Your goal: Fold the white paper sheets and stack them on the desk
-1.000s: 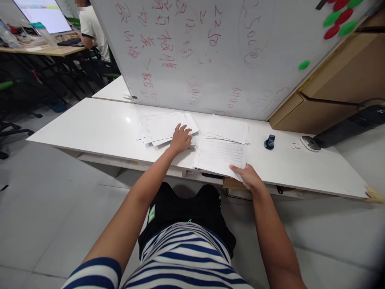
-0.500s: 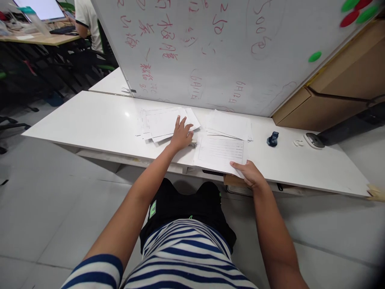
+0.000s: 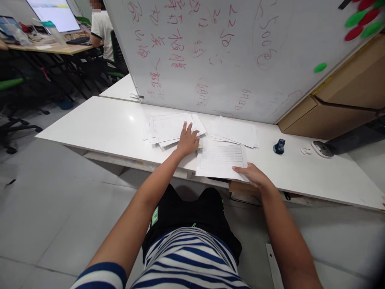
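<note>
My right hand pinches the near right corner of a printed sheet of paper, thumb on top, at the table's front edge. The sheet may have others beneath it; I cannot tell. My left hand is open, fingers spread, with its palm over what looks like a stapler. Only that tool's pale end shows, at the sheet's upper left corner; the rest is hidden. Beyond the left fingers lies an untidy pile of papers. A second stack of papers lies behind the held sheet.
A whiteboard with red writing stands along the back of the white table. To the right are a dark blue object, small white earbuds and a computer mouse. Cardboard boxes stand behind. A person sits far left.
My view has shifted slightly, so everything sits lower and further right. The left hand stays over the stapler-like tool, covering a bit more of it. The right hand keeps its pinch on the sheet.
</note>
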Tool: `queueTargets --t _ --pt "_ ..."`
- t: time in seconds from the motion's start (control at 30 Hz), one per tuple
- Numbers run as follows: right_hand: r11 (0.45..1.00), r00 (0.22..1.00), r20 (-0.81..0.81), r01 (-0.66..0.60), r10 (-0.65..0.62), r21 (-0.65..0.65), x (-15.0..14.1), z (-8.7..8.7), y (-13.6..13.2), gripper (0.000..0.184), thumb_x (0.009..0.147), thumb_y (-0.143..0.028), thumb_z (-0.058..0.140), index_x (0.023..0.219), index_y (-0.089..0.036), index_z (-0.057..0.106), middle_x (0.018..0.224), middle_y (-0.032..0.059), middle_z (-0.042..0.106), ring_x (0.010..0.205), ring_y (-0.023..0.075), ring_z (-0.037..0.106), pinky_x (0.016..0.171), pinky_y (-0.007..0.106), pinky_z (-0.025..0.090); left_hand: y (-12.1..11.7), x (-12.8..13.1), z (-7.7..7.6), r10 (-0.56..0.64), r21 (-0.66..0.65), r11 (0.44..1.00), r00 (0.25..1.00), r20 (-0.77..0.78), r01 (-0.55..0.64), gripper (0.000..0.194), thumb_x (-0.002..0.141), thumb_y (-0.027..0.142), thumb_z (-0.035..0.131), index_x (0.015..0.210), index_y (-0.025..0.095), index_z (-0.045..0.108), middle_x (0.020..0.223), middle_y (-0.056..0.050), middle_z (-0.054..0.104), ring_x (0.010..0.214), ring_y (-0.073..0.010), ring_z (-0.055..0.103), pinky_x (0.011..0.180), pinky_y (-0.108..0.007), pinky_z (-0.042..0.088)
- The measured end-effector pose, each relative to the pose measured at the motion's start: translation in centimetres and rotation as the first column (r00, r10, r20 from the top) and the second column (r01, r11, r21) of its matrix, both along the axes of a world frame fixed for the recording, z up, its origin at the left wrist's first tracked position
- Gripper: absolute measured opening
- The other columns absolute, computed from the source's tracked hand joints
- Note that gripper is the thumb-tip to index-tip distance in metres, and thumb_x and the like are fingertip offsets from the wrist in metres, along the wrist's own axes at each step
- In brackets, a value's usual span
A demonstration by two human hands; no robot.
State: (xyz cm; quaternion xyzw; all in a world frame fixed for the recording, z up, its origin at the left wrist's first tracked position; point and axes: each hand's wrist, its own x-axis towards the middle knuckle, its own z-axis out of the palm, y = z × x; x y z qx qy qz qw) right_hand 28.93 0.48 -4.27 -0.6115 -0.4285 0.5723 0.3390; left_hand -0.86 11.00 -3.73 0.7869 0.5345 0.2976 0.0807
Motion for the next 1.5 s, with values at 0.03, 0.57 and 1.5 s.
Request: queueTargets --t 0.03,0.57,1.5 --pt "1.000 1.000 0.002 -0.002 0.002 -0.006 0.0 0.0 0.0 0.048 0.064 -0.034 0.082 0.108 -0.018 0.069 0.117 0.0099 0.069 0.103 0.0272 0.067 0.099 0.045 0.050 0.0 0.1 0.0 0.003 -0.001 1.000 1.000 -0.010 -0.003 0.033 0.090 0.025 0.044 0.119 0.017 0.056 0.157 -0.011 0.022 0.146 -0.0336 -0.008 0.117 -0.058 0.009" --pt "0.999 0.999 0.038 -0.038 0.038 0.011 0.3 -0.7 0.1 0.052 0.068 -0.038 0.080 0.114 -0.020 0.066 0.124 0.0082 0.065 0.114 0.0276 0.062 0.105 0.046 0.046 -0.1 1.1 0.3 0.004 -0.110 0.993 0.946 -0.324 -0.042 0.032 0.087 0.018 0.041 0.118 0.016 0.051 0.158 -0.013 0.019 0.147 -0.0296 -0.004 0.118 -0.054 0.010" --pt "1.000 0.999 0.038 -0.030 0.029 0.008 -0.5 0.2 -0.4 0.048 0.071 -0.035 0.078 0.114 -0.020 0.065 0.125 0.0081 0.065 0.114 0.0258 0.062 0.106 0.044 0.045 0.3 0.5 0.6 -0.017 -0.165 0.986 0.976 -0.217 -0.020 0.040 0.086 0.017 0.043 0.125 0.015 0.047 0.158 -0.013 0.019 0.147 -0.0331 0.000 0.117 -0.053 0.017"
